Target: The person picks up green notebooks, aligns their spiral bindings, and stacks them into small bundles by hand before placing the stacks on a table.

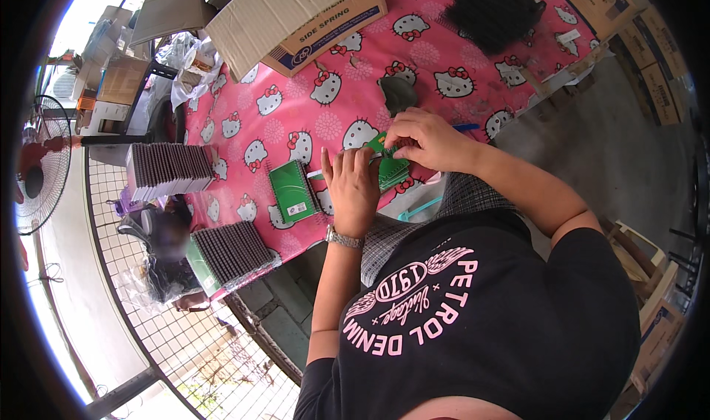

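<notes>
A small green spiral notebook lies at the table's near edge, partly covered by my hands. My left hand, with a metal watch on its wrist, is curled over the notebook's left side, one finger raised. My right hand is closed in a pinch at the notebook's upper part, by its wire coil. A small dark piece shows between the fingertips, too hidden to name. Left of my left hand lies a second green spiral notebook. Just beyond my right hand sits a dark green pouch-like thing.
Two notebook stacks stand on the table's left side. A cardboard box sits at the back. A heap of black coils lies far right on the pink tablecloth. A blue pen lies near my right wrist. A fan stands left.
</notes>
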### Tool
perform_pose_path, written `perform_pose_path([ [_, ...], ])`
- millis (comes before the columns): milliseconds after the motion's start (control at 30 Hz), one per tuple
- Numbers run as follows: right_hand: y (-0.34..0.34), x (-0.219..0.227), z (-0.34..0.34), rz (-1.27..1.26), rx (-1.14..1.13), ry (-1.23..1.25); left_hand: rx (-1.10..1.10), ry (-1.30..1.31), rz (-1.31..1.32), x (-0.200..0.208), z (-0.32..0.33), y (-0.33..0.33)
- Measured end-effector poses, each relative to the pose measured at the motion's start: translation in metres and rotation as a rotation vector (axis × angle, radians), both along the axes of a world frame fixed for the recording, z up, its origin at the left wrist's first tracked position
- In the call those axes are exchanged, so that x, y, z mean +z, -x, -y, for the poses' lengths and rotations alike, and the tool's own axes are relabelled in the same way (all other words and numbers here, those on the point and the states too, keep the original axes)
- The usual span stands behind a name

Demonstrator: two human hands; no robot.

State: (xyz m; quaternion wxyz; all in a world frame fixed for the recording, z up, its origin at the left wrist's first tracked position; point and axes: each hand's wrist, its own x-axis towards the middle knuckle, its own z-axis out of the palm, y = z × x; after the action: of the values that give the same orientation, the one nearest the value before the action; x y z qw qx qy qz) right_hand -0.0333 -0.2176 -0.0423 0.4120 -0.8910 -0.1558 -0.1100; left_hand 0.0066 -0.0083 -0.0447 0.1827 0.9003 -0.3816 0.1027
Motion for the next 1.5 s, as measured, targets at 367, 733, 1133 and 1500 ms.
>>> perform_pose_path([
  [367,0.002,0.014,0.002,-0.264,0.11,-0.193,-0.029,0.016,0.023,0.004,0.002,0.007],
  [733,-0.067,-0.008,0.037,-0.286,0.157,0.071,-0.014,-0.028,-0.013,-0.006,-0.001,0.003],
  [1133,-0.059,0.003,0.029,-0.706,0.599,-0.591,0.097,0.04,-0.008,-0.018,-0.02,0.004],
  [1500,-0.056,0.007,0.033,-0.802,0.739,-1.072,0.127,0.24,-0.09,-0.01,-0.026,-0.003],
])
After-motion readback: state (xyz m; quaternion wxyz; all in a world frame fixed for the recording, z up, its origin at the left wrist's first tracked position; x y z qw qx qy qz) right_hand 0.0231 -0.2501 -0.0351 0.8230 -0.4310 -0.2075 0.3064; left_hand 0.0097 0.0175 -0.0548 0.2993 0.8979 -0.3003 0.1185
